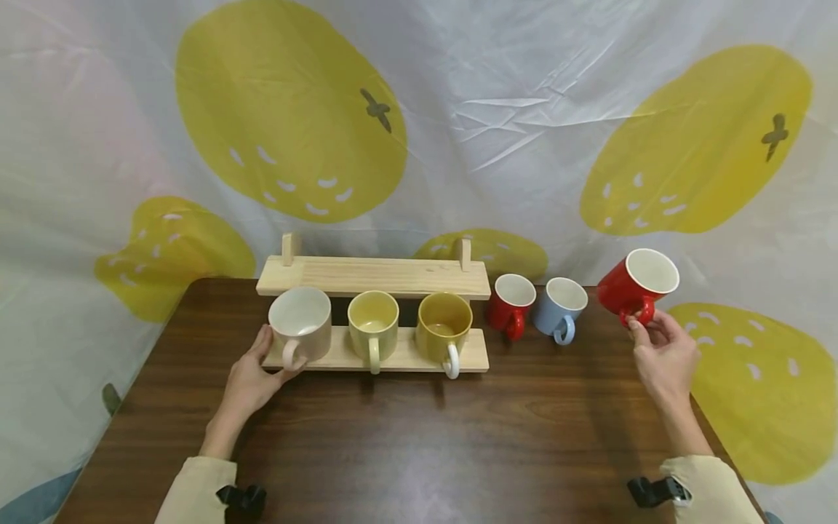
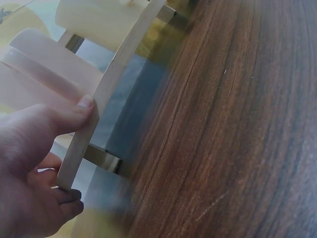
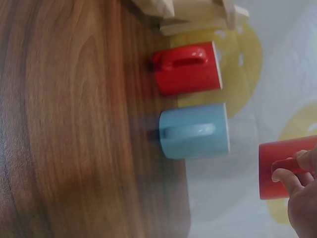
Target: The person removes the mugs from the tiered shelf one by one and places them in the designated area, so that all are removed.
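Observation:
My left hand (image 1: 255, 376) grips the left end of a two-tier wooden shelf (image 1: 393, 276). In the left wrist view its thumb lies on the lower board (image 2: 79, 153) and its fingers pass round the end. Beside that thumb stands a wide pale pink mug (image 1: 308, 320). A pale yellow mug (image 1: 386, 340) and a mustard mug (image 1: 428, 338) with a white handle share the lower board. At the right, my right hand (image 1: 668, 356) pinches the handle of a red mug (image 1: 618, 287), held up above the table and tilted. The right wrist view shows this red mug (image 3: 270, 171) partly cut off.
A second red mug (image 1: 500, 313) and a light blue mug (image 1: 550, 316) stand on the dark wooden table (image 1: 425, 451), right of the shelf. Behind the table hangs a pale cloth (image 1: 484, 73) printed with large yellow fruit.

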The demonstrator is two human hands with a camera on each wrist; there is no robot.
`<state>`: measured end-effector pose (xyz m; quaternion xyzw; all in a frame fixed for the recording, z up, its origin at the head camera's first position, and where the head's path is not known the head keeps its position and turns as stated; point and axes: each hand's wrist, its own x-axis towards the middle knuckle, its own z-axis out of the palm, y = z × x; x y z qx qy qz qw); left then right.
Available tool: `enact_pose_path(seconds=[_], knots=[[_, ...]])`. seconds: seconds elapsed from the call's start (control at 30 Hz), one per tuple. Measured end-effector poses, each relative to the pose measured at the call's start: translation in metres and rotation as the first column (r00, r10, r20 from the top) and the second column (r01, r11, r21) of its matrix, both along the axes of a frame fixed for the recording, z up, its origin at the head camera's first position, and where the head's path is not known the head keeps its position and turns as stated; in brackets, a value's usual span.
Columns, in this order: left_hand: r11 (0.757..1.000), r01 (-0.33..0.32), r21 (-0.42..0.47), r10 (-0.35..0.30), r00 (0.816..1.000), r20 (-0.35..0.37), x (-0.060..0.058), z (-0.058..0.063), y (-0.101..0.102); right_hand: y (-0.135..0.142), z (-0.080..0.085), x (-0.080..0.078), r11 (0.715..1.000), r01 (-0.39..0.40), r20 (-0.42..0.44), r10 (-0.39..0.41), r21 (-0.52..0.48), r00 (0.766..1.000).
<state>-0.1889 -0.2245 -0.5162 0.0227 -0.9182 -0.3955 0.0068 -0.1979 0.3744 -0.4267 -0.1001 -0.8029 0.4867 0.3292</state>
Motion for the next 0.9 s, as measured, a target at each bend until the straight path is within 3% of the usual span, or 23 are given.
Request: enact_pose_path(seconds=[0.67,0.9], knots=[[1.0,0.001,0.009,-0.001,1.0,-0.001,0.0,0.0,0.0,0.032,-0.042,-0.01,0.989,0.045,0.097,-0.059,0.142,0.993],[1.0,-0.002,0.006,0.002,1.0,-0.004,0.001,0.0,0.0,0.038,-0.057,-0.016,0.991,0.029,0.13,-0.047,0.134,0.99]])
